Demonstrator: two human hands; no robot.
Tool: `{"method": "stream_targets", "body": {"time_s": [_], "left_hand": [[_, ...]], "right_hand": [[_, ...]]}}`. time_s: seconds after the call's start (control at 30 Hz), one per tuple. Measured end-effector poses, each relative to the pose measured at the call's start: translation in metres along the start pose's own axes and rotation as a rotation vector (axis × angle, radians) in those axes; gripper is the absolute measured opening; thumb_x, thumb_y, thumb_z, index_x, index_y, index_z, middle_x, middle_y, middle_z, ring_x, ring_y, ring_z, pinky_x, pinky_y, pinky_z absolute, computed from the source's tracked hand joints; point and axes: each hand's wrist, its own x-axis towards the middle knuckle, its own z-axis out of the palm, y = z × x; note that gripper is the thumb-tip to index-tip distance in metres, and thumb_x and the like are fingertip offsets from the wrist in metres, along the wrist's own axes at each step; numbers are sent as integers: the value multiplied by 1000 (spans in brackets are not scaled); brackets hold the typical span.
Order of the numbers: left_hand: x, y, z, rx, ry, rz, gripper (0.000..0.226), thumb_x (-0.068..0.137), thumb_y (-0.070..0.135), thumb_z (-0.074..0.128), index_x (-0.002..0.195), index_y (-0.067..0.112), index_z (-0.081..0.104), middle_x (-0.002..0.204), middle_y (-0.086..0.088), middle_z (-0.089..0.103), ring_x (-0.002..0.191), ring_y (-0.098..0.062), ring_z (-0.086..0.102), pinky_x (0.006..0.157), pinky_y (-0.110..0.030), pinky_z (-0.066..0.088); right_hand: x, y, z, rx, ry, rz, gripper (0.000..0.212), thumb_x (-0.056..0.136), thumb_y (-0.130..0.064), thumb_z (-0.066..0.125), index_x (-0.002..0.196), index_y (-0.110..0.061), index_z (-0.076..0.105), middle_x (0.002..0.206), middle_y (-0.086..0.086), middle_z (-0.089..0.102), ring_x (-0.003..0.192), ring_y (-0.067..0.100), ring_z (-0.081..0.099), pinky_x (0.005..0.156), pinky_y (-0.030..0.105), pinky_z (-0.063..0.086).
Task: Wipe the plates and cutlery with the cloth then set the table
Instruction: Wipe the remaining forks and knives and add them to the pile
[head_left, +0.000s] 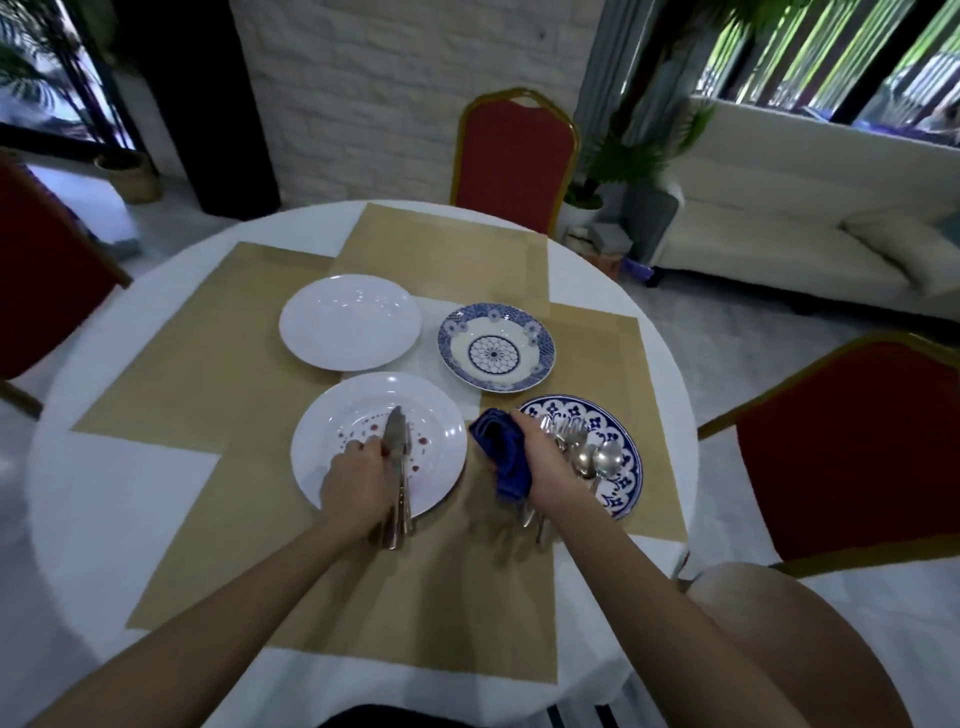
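Note:
My left hand grips a bundle of knives over a white plate with red dots at the near middle of the round table. My right hand holds a bunched blue cloth at the left edge of a blue patterned plate. On that plate lie several spoons and forks. Farther back sit a plain white plate and a blue-and-white floral plate.
Tan placemats cover the white tablecloth. Red chairs stand at the far side, the left and the right. A white sofa and potted plants are behind.

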Motion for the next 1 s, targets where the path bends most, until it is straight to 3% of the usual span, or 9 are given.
{"method": "stream_targets", "body": {"time_s": [0.1, 0.23, 0.33, 0.6, 0.7, 0.83, 1.0], "left_hand": [[0, -21, -3, 94, -64, -54, 26, 96, 29, 42, 113, 11, 51, 114, -11, 53, 103, -30, 54, 80, -39, 45], [3, -31, -2, 117, -140, -55, 24, 96, 29, 42, 101, 10, 55, 101, -10, 64, 86, -26, 58, 66, -31, 42], [5, -35, -4, 105, -173, -36, 27, 96, 29, 43, 86, 9, 60, 93, -11, 67, 77, -24, 57, 62, -28, 40], [2, -50, -18, 62, -118, -79, 26, 97, 21, 39, 106, 2, 53, 110, -19, 59, 99, -35, 58, 74, -34, 41], [3, -52, -28, -13, -62, -74, 27, 101, 24, 32, 111, 4, 47, 105, -19, 61, 86, -33, 57, 69, -36, 39], [2, -40, -40, -234, -88, -36, 25, 102, 23, 32, 113, 11, 51, 90, -8, 67, 74, -22, 56, 62, -31, 41], [-9, -12, -48, -502, -204, -39, 35, 101, 19, 32, 91, 11, 65, 77, -2, 62, 69, -14, 55, 61, -27, 38]], "right_hand": [[2, 1, 21, -39, -43, 28, 27, 90, -35, 58, 79, -11, 62, 61, 5, 59, 52, 15, 52, 55, 26, 37], [3, 5, 40, -86, -58, 74, 32, 93, -43, 55, 90, -12, 62, 61, 8, 58, 53, 19, 52, 52, 25, 40], [1, 9, 50, -123, -73, 97, 38, 94, -45, 51, 82, -10, 59, 64, 12, 51, 55, 20, 47, 55, 27, 37], [-1, 20, 59, -170, -48, 139, 37, 94, -45, 53, 82, -10, 58, 69, 14, 53, 59, 22, 49, 58, 31, 39], [-4, 23, 63, -188, -33, 128, 30, 91, -43, 58, 92, -13, 61, 85, 14, 63, 71, 24, 56, 65, 35, 45], [-4, 22, 70, -250, -29, -106, 26, 83, -38, 72, 100, -21, 61, 108, 10, 66, 93, 25, 64, 81, 38, 54], [-15, 11, 78, -549, -30, -645, 29, 78, -37, 75, 103, -37, 60, 104, -12, 65, 94, 7, 63, 80, 26, 55]]}}
